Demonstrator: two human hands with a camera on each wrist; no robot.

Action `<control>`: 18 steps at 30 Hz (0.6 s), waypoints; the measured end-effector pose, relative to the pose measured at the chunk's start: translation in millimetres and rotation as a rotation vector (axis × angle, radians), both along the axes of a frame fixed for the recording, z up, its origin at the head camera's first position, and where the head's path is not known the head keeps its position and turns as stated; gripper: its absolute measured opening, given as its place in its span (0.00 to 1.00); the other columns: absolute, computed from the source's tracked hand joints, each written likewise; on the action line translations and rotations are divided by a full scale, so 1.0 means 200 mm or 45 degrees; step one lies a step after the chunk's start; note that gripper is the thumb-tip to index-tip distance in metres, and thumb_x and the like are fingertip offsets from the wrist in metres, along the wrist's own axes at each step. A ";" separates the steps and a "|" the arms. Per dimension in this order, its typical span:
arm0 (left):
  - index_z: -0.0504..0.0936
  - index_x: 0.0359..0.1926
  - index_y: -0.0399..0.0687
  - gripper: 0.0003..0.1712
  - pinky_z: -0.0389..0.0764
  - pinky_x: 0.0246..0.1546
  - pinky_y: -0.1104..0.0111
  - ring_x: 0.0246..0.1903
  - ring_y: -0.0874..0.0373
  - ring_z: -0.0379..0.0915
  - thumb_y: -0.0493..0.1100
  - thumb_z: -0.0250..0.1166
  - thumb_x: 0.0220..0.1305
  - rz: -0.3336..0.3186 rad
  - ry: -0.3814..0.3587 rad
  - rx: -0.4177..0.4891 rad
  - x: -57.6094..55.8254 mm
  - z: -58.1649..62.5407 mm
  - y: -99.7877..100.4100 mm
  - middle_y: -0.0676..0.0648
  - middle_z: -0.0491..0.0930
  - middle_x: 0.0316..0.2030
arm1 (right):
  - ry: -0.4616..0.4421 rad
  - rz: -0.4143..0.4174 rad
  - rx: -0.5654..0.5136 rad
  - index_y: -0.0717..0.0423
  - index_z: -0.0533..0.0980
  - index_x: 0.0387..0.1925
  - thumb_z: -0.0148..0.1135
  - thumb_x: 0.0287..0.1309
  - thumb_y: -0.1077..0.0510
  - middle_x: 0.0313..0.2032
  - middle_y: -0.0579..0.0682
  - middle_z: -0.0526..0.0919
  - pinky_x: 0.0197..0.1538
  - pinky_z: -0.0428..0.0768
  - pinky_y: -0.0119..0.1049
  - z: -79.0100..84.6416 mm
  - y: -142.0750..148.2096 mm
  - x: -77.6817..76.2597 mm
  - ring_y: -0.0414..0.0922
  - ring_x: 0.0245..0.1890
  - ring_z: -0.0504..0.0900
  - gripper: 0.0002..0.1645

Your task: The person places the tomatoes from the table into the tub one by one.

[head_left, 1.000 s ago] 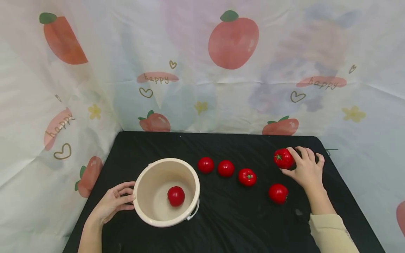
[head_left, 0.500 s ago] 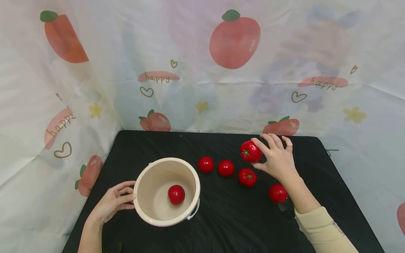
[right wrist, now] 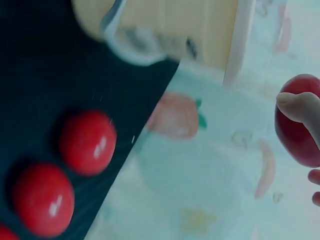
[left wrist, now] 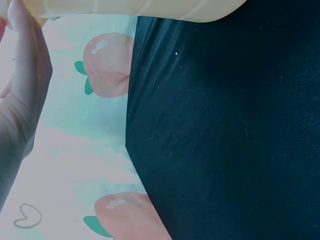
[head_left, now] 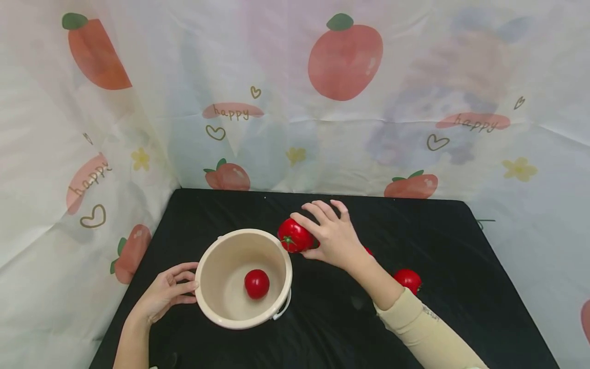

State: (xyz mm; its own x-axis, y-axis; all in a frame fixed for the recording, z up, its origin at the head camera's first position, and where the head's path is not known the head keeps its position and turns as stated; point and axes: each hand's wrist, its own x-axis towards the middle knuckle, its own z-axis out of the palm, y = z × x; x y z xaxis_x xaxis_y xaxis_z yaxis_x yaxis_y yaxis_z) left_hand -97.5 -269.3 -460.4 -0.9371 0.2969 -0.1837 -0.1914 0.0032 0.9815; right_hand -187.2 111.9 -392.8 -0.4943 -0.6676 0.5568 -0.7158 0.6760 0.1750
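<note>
A cream bucket (head_left: 216, 266) stands upright on the black table, and one red tomato (head_left: 256, 285) lies inside it. My left hand (head_left: 166, 291) rests its fingers against the bucket's left side at the rim. Near the bucket's right rim, my right hand (head_left: 334, 238) holds another tomato (head_left: 293, 236) between thumb and fingers, its green calyx facing me. In the right wrist view the thumb presses on this held tomato (right wrist: 297, 132). Loose tomatoes (right wrist: 89, 142) lie on the table below; in the head view my right hand and forearm hide most of them.
The black table (head_left: 322, 323) stretches around the bucket. Another tomato (head_left: 407, 280) lies to the right, partly behind my forearm. A white handle (head_left: 283, 307) hangs at the bucket's lower right. A fruit-print cloth (head_left: 286, 143) rises behind the table and along its left side.
My right hand has carried the held tomato leftward across the table, from the far right to the bucket's right rim. The left hand and the bucket have stayed in place.
</note>
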 end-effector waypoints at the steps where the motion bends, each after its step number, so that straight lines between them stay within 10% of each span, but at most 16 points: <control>1: 0.65 0.57 0.33 0.23 0.82 0.34 0.60 0.31 0.59 0.78 0.31 0.58 0.60 0.003 0.001 0.000 0.00 0.00 0.00 0.51 0.79 0.33 | -0.013 0.021 -0.001 0.44 0.69 0.56 0.74 0.27 0.37 0.53 0.53 0.70 0.56 0.60 0.55 0.00 -0.04 0.01 0.50 0.55 0.65 0.48; 18: 0.63 0.58 0.33 0.25 0.82 0.34 0.60 0.31 0.58 0.78 0.32 0.58 0.61 0.015 -0.024 -0.040 0.00 -0.01 0.00 0.51 0.79 0.33 | -0.297 0.254 0.348 0.38 0.67 0.59 0.71 0.33 0.35 0.56 0.45 0.68 0.62 0.57 0.48 -0.17 -0.50 0.08 0.43 0.58 0.61 0.46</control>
